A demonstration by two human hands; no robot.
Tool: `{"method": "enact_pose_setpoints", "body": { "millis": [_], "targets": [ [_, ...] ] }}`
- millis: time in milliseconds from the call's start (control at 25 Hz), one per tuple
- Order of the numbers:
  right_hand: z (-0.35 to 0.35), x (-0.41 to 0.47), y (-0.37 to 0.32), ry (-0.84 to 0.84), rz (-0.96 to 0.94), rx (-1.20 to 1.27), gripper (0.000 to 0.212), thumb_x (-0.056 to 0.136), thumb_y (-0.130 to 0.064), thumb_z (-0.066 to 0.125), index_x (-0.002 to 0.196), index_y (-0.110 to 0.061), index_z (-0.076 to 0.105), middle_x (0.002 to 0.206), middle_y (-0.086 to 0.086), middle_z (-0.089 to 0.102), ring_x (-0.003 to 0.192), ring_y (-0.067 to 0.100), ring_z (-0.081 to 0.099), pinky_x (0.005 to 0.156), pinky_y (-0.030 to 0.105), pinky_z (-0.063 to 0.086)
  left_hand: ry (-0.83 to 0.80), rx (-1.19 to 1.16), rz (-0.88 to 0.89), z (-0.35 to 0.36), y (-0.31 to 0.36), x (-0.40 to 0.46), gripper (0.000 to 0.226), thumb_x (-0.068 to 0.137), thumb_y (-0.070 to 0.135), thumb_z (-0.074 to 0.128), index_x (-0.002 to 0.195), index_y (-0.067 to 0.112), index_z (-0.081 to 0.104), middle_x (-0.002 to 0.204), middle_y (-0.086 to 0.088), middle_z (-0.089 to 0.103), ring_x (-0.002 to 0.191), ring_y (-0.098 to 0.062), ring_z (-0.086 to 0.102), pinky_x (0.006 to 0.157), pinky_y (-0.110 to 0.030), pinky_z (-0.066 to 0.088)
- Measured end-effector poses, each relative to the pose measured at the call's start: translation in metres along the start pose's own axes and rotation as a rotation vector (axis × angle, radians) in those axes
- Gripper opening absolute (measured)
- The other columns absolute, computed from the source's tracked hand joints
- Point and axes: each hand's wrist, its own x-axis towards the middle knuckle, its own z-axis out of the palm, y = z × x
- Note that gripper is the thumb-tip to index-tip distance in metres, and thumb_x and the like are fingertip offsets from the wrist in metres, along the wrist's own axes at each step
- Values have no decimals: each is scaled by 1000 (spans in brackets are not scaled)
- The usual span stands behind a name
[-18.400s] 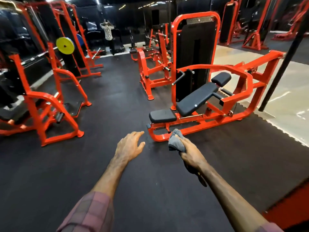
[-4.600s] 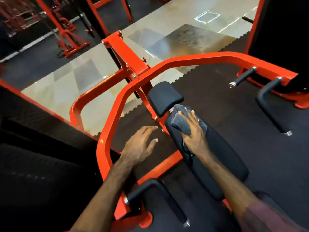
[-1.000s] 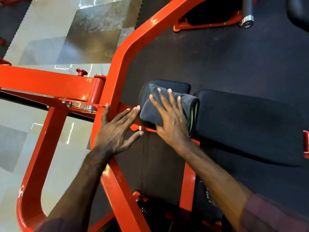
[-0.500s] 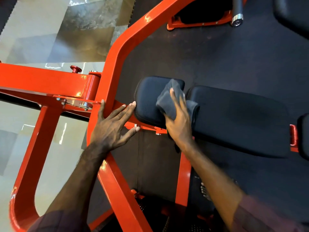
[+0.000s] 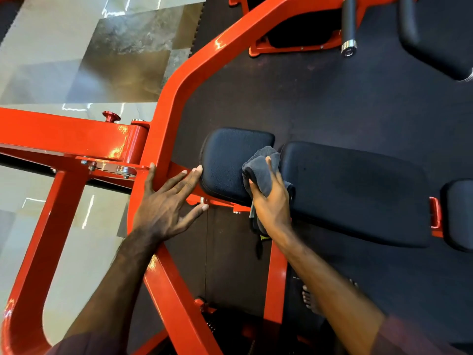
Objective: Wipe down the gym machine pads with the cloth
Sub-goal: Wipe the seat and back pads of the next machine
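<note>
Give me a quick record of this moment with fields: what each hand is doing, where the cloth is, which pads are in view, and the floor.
left hand: left hand spread flat on the orange steel machine frame, fingertips at the edge of the small black padded head cushion
right hand: right hand grips the grey folded microfibre cloth
cloth position: at the gap between the small cushion and the long black padded back pad
other pad: black seat pad at the right edge
floor: black rubber mat; glossy tiles

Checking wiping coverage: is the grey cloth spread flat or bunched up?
Bunched. The cloth is gathered in folds under the right hand, at the gap between the small pad and long pad.
</note>
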Motion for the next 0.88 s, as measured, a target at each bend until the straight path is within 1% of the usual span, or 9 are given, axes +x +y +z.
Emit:
{"method": "enact_pose_setpoints", "body": {
  "millis": [40, 120, 200, 280, 440, 480, 560, 720, 880],
  "targets": [
    [3, 15, -4, 17, 18, 2, 74, 99, -41, 69, 163, -23, 37, 161, 3, 47, 137, 13, 50, 92, -6, 31, 1, -6, 1, 0, 0, -1, 88, 103, 75, 32, 171, 27, 4, 167, 10, 39, 154, -15, 39, 126, -71, 4],
    [5, 64, -14, 49, 122, -66, 67, 101, -43, 66, 160, -21, 42, 148, 11, 59, 133, 29, 59, 101, 22, 47, 10, 0, 7, 2, 1, -2, 88, 102, 75, 33, 171, 27, 5, 167, 10, 39, 154, -15, 39, 126, -71, 3],
    [0, 90, -23, 38, 201, -132, 58, 101, -44, 63, 153, -22, 49, 138, 13, 66, 126, 35, 64, 98, 37, 52, 1, 13, 8, 0, 1, 1, 88, 102, 75, 34, 171, 28, 5, 167, 10, 40, 154, -15, 39, 126, -70, 2],
    [-7, 83, -21, -43, 135, -175, 60, 101, -42, 63, 155, -21, 46, 142, 13, 63, 131, 35, 60, 101, 39, 51, 2, 2, 4, 0, 1, -1, 88, 102, 75, 34, 171, 28, 5, 166, 9, 41, 154, -15, 40, 127, -70, 2],
    [3, 62, -14, -124, -141, -480, 79, 98, -18, 64, 166, -21, 24, 169, 13, 28, 154, 34, 32, 114, 46, 44, 17, -1, 7, 4, -2, -2, 88, 102, 75, 34, 171, 28, 5, 166, 10, 41, 154, -16, 40, 127, -70, 2],
    [4, 77, -20, -89, -155, -523, 77, 97, -16, 62, 165, -19, 26, 168, 15, 30, 155, 36, 30, 116, 49, 42, 20, 2, 8, 5, -2, -3, 88, 102, 76, 34, 171, 28, 5, 166, 9, 41, 154, -16, 40, 126, -70, 3],
    [1, 117, -37, -64, -115, -509, 60, 100, -25, 63, 156, -14, 44, 152, 19, 52, 142, 39, 47, 111, 48, 46, 27, 19, 8, 6, -2, -3, 89, 102, 76, 34, 171, 27, 6, 165, 8, 42, 154, -16, 40, 126, -71, 5],
    [-3, 162, -89, -375, -78, -657, 56, 95, -59, 65, 132, -17, 67, 127, 14, 70, 118, 35, 66, 95, 41, 52, 19, 25, 12, 5, -2, -3, 90, 102, 76, 34, 171, 26, 5, 164, 6, 45, 155, -17, 39, 125, -71, 6],
    [18, 166, -109, -540, -231, -660, 50, 95, -59, 65, 130, -25, 70, 127, 8, 73, 120, 29, 66, 99, 40, 51, 14, 21, 9, 5, -2, -3, 88, 103, 76, 30, 171, 26, 5, 165, 6, 43, 155, -16, 39, 125, -71, 6]
  ]
}}
